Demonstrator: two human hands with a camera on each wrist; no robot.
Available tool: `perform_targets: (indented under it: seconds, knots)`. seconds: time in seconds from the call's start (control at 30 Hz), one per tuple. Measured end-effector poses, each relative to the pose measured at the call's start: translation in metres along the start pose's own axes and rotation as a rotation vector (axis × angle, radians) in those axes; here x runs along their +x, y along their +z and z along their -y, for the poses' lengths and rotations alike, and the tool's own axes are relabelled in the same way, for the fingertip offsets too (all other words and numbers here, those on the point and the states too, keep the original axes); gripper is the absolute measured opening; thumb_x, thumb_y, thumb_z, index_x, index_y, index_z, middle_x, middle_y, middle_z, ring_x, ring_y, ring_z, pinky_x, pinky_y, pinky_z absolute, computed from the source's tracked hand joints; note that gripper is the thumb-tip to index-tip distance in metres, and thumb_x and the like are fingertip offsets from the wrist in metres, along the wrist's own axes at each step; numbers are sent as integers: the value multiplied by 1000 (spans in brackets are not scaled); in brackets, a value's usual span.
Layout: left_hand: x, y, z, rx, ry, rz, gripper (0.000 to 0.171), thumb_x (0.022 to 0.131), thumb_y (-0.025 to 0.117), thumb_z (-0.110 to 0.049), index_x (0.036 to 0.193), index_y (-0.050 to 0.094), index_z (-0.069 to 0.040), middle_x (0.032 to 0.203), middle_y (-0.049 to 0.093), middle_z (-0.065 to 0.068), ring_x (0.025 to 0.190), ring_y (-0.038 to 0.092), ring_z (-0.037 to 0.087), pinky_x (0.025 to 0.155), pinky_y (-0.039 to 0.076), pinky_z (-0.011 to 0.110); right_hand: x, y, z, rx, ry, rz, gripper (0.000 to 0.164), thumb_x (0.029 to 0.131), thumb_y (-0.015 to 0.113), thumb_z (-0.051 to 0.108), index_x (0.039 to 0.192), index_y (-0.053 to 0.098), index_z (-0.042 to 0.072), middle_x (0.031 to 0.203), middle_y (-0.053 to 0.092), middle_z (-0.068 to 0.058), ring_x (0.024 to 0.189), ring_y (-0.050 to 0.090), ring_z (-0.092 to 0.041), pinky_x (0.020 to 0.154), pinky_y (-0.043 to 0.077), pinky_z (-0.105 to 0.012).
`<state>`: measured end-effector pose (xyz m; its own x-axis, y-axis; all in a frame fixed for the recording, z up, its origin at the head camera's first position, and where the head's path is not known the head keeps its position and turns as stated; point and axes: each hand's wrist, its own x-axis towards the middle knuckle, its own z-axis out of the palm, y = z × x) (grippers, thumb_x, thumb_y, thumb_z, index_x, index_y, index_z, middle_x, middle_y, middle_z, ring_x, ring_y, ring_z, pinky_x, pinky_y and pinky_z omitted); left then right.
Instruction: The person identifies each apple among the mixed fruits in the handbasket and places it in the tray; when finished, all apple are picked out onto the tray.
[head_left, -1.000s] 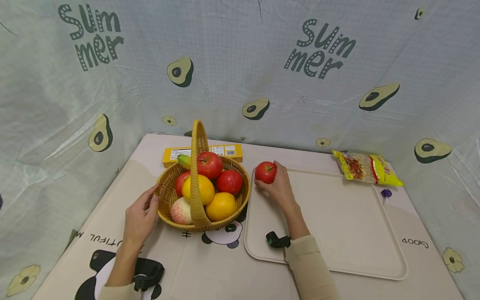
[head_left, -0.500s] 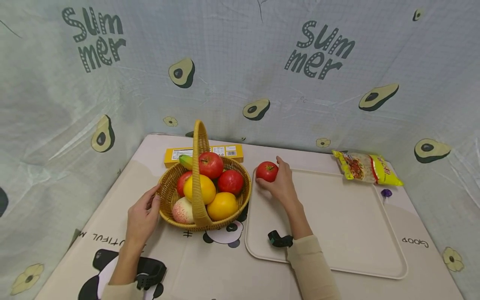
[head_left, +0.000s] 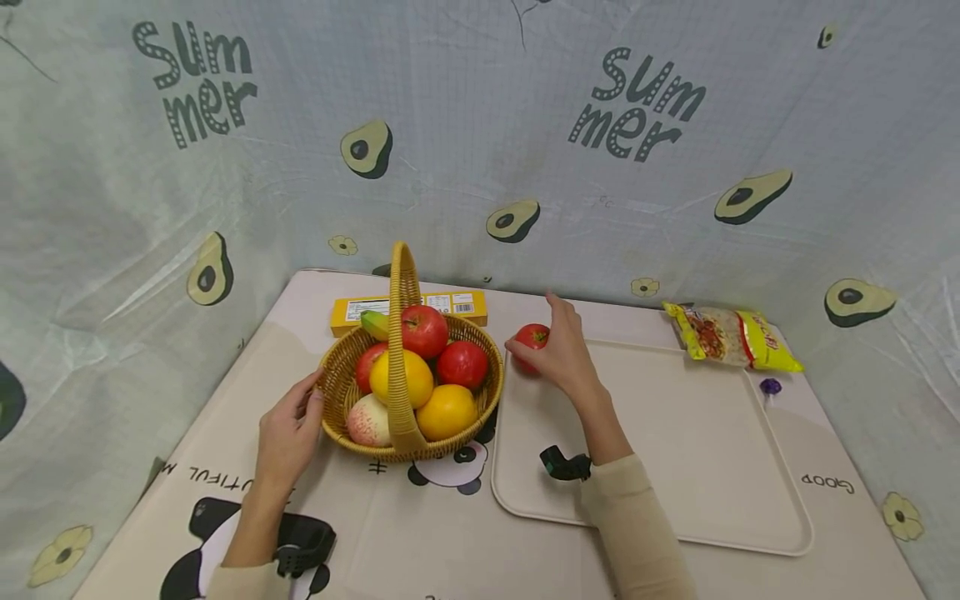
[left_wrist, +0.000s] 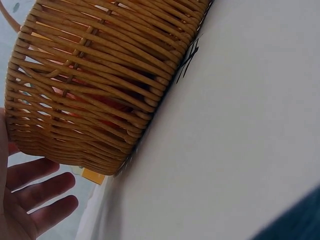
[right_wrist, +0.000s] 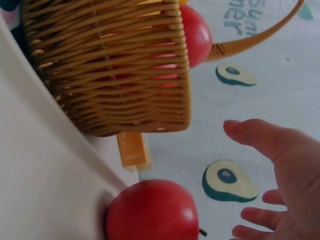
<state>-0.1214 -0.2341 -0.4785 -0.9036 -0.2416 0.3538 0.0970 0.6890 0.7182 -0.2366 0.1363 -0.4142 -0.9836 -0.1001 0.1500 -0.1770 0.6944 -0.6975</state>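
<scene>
In the head view my left hand (head_left: 291, 429) is at the left side of a wicker basket (head_left: 491, 392), its fingertips right at the rim. The left wrist view shows its fingers (left_wrist: 47, 192) loosely extended beside the weave. A red apple (head_left: 534, 334) rests at the far left corner of a beige tray (head_left: 675, 467). My right hand (head_left: 562, 354) hovers by this apple, thumb and fingers spread wide. In the right wrist view the hand (right_wrist: 295, 175) is apart from the apple (right_wrist: 152, 212), with nothing in its grasp.
The basket, with a tall arched handle (head_left: 400, 358), holds red apples (head_left: 425, 332), yellow-orange fruit (head_left: 447, 412), a peach (head_left: 367, 421) and a green-tipped fruit (head_left: 374, 325). Behind it lies a yellow box (head_left: 471, 307). A yellow snack packet (head_left: 731, 337) and a purple lollipop (head_left: 770, 387) lie at the right.
My right hand has let go of the apple; its fingers have spread and risen while the apple stays on the tray corner. The left hand remains at the basket rim.
</scene>
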Motion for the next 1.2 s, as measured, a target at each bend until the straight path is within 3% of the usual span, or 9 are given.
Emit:
perform_targets:
  seconds: [0.4, 0.5, 0.57, 0.6, 0.7, 0.8, 1.0, 1.07, 1.2]
  knots:
    - [1, 0, 0, 4, 14, -5, 39, 104, 49, -17, 139, 58, -5, 137, 63, 18, 111, 68, 36, 83, 35, -6, 13, 4, 35, -18, -156, 103, 98, 82, 75, 46, 159, 24, 14, 164, 26, -11, 149, 30, -30, 120, 32, -53]
    - [1, -1, 0, 16, 10, -4, 39, 104, 49, -18, 139, 58, -5, 137, 63, 17, 111, 69, 34, 87, 53, 13, 17, 7, 42, -6, -164, 142, 98, 82, 75, 46, 159, 24, 16, 164, 26, -10, 150, 30, -29, 121, 30, -53]
    - [1, -1, 0, 19, 9, -4, 39, 104, 49, -18, 139, 58, -5, 137, 64, 17, 111, 69, 34, 88, 56, 30, 20, 10, 45, 5, -169, 176, 98, 81, 76, 46, 159, 23, 18, 165, 25, -9, 150, 30, -28, 121, 30, -53]
    - [1, -1, 1, 19, 6, -4, 39, 104, 49, -18, 139, 58, -5, 137, 64, 17, 111, 69, 34, 89, 57, 31, 21, 12, 47, 11, -174, 193, 99, 81, 76, 46, 159, 23, 18, 165, 25, -8, 150, 30, -28, 121, 30, -53]
    - [1, -1, 1, 7, 1, -5, 39, 104, 49, -18, 139, 58, -5, 137, 63, 17, 110, 69, 35, 86, 51, 9, 26, 17, 52, 24, -205, 241, 100, 80, 77, 46, 159, 23, 18, 165, 25, -8, 150, 29, -27, 121, 30, -53]
    - [1, -1, 1, -10, -1, -6, 38, 104, 49, -17, 139, 58, -5, 136, 64, 18, 110, 69, 35, 81, 32, -7, 31, 22, 55, 46, -236, 277, 100, 79, 79, 44, 159, 24, 18, 165, 25, -7, 152, 26, -26, 121, 28, -54]
    - [2, 0, 1, -13, -7, -7, 38, 104, 50, -18, 139, 58, -6, 137, 63, 17, 109, 69, 34, 83, 37, -5, 37, 34, 61, 59, -283, 337, 97, 80, 80, 41, 158, 27, 19, 164, 29, -5, 151, 28, -25, 122, 27, -53]
    - [2, -1, 0, -7, -4, -6, 38, 104, 49, -17, 139, 58, -6, 138, 63, 17, 109, 69, 35, 86, 51, 9, 39, 39, 63, 50, -305, 356, 96, 81, 80, 40, 158, 27, 17, 162, 31, -6, 148, 33, -26, 121, 31, -52]
    - [1, -1, -1, -5, 0, -6, 38, 104, 49, -16, 139, 58, -5, 137, 63, 18, 109, 70, 36, 89, 58, 31, 39, 48, 65, 39, -322, 395, 94, 81, 79, 37, 157, 29, 16, 161, 34, -7, 145, 37, -28, 118, 36, -52]
